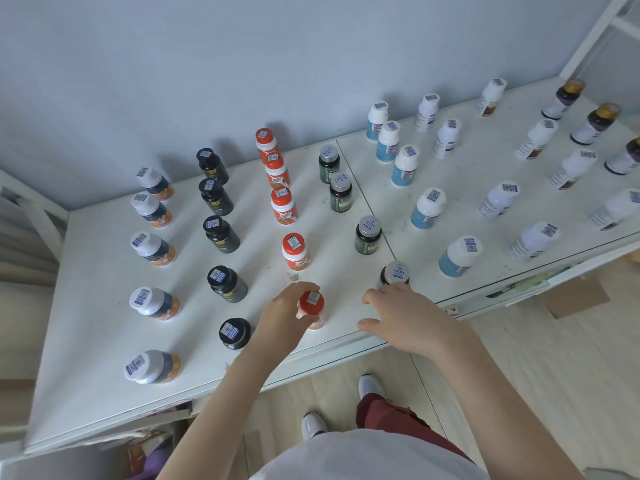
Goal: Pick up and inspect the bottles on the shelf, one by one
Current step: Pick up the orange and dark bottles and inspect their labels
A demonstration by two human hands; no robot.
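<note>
Many small bottles stand in rows on a white shelf top (104, 306). My left hand (284, 320) is wrapped around the nearest orange-capped bottle (312, 304), which stands upright on the shelf near the front edge. My right hand (405, 317) hovers with fingers spread just in front of a dark bottle with a silver cap (394, 273); its fingertips reach the bottle's base, and I cannot tell if they touch. Each cap carries a barcode sticker.
Rows from left: white-capped orange-and-navy bottles (152, 303), black bottles (227, 284), orange bottles (294, 251), green bottles (367, 235), blue-labelled white bottles (457, 256), more white bottles (535, 240), gold-capped bottles (595, 123) far right. A blue wall stands behind. Floor and my feet lie below.
</note>
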